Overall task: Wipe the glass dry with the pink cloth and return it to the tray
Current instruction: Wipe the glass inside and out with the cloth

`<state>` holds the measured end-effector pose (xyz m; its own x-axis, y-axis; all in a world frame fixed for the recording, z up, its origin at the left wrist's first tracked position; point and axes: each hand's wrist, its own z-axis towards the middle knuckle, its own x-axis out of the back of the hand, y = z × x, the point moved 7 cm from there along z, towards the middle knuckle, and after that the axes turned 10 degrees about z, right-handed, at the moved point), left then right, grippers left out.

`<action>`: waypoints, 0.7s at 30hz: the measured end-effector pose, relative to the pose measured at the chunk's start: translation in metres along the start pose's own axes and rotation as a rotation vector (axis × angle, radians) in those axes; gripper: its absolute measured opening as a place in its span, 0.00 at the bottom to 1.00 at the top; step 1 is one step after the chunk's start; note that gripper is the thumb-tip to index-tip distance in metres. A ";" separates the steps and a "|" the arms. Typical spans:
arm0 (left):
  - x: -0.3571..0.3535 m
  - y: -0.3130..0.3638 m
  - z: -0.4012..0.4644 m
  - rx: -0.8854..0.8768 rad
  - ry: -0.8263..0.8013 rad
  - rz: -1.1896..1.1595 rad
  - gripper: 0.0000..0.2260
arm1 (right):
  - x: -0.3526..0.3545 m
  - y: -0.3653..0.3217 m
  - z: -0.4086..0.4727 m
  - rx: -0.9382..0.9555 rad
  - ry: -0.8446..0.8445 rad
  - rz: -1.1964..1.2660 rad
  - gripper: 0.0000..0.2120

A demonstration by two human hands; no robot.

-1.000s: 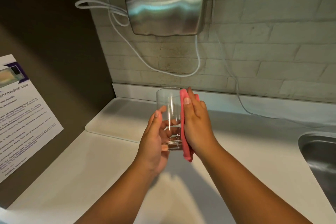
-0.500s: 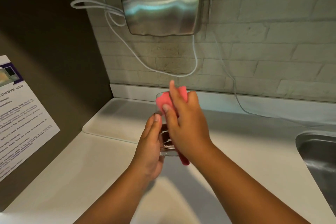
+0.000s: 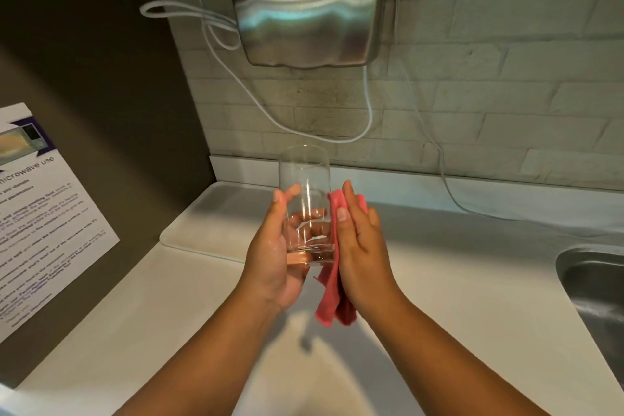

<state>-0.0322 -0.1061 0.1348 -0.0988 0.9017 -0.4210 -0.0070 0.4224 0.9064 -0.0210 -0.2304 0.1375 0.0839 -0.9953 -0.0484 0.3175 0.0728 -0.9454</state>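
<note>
your left hand (image 3: 275, 257) wraps the lower half of the glass (image 3: 305, 204), thumb up along the near-left side and fingers curled around the far side, showing through the clear wall; the glass stands upright in that grasp, lifted off the white counter (image 3: 439, 297). your right hand (image 3: 361, 246) is flat and upright, fingers together and pointing away from you, pressing the pink cloth (image 3: 332, 273) against the right side of the glass; it clamps the cloth between palm and glass rather than closing around it. the cloth's loose end hangs below your right palm. both forearms reach in from the bottom edge and meet at the glass. beyond and below your grip lies the white tray (image 3: 202, 223) on the counter.
</note>
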 end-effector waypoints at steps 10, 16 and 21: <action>-0.001 -0.018 -0.008 0.081 -0.092 0.082 0.27 | -0.007 -0.040 0.009 0.306 -0.041 -0.373 0.29; -0.005 -0.023 -0.012 0.081 -0.191 0.113 0.33 | 0.009 -0.032 0.036 0.160 0.053 -0.137 0.25; 0.003 -0.024 -0.010 0.142 -0.173 -0.091 0.27 | 0.032 -0.011 0.031 -0.002 0.159 0.256 0.22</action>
<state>-0.0421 -0.1147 0.1124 0.0675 0.8567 -0.5114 0.1334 0.5002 0.8556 0.0072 -0.2616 0.1566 0.0119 -0.9421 -0.3353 0.3037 0.3228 -0.8964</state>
